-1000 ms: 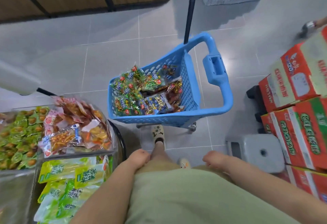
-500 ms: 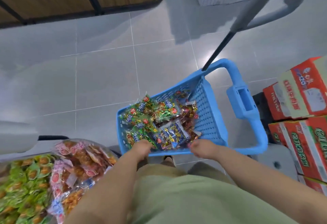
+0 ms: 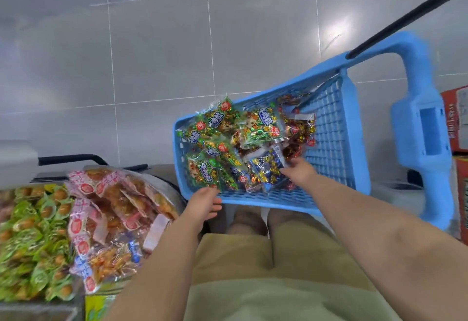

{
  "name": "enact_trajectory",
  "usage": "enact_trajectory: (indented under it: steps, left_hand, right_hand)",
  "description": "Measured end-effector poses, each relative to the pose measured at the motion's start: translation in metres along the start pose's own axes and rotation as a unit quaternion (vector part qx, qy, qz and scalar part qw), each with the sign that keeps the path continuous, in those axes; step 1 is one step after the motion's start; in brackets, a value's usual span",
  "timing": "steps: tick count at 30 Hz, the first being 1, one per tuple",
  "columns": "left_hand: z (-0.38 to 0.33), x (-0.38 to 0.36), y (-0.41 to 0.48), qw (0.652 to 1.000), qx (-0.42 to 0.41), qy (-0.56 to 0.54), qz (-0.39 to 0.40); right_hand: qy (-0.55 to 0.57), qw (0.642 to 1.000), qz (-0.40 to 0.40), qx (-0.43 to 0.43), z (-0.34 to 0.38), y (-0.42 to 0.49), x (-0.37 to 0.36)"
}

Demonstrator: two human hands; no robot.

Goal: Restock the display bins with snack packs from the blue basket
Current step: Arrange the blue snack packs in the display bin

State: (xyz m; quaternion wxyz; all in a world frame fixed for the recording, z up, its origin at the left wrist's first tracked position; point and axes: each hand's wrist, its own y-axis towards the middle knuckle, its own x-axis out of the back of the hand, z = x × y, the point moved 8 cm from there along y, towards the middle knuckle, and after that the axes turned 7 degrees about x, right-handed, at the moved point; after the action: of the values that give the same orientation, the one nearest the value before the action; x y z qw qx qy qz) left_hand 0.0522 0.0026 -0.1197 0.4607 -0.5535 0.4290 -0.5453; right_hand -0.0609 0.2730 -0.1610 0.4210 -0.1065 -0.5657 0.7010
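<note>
The blue basket (image 3: 336,128) stands on the floor in front of my knees, holding several snack packs: green ones (image 3: 202,171) on the left, dark red ones (image 3: 298,128) at the back. My right hand (image 3: 300,172) reaches inside and its fingers curl onto the edge of a blue snack pack (image 3: 268,168). At the basket's near left corner my left hand (image 3: 203,205) hovers with relaxed fingers, just touching the rim below a green pack. To the left, one display bin (image 3: 119,219) is full of pink-and-orange packs and another bin (image 3: 33,239) holds green packs.
The basket's long blue handle (image 3: 420,128) rises on the right, with a black rod (image 3: 405,16) crossing above it. Red cartons (image 3: 455,118) are stacked at the far right edge. Grey tiled floor lies beyond the basket. Yellow-green packs (image 3: 97,305) show below the bins.
I have leaned forward and down over the basket. Both hands left my thighs and moved forward; the right one entered the basket and reached the blue pack, the left one came to the rim.
</note>
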Motion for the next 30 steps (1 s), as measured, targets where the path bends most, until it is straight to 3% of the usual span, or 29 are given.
enact_trajectory:
  steps: [6,9,13,17,21,24,27,30]
  left_hand:
    - [0.019,-0.012,0.011,0.999,0.028,-0.002,-0.015]
    - [0.022,-0.019,0.011,1.0,0.019,-0.002,-0.012]
    - [0.022,-0.027,0.009,1.0,0.002,-0.016,-0.014]
    - [0.017,-0.038,0.001,0.999,-0.021,-0.045,-0.002]
    - [0.006,-0.061,-0.012,0.994,-0.01,-0.08,0.078]
    - [-0.005,-0.082,-0.027,0.981,-0.023,-0.098,0.164]
    - [-0.012,-0.094,-0.037,0.978,-0.049,-0.079,0.188]
    - [-0.016,-0.099,-0.042,0.964,-0.045,-0.174,0.197]
  right_hand:
    - [0.011,0.999,0.051,-0.013,-0.007,0.013,-0.025]
    - [0.038,0.999,0.03,-0.021,-0.01,0.017,-0.029]
    - [-0.027,0.999,0.002,-0.027,-0.01,0.017,-0.025]
    - [0.09,0.995,0.048,0.01,-0.006,0.005,-0.025]
    - [0.174,0.975,0.139,-0.017,-0.017,-0.022,-0.02]
    - [0.173,0.967,0.189,-0.007,-0.02,-0.043,-0.018]
    - [0.183,0.962,0.201,0.023,-0.015,-0.058,-0.01]
    - [0.163,0.955,0.243,0.046,-0.005,-0.071,-0.007]
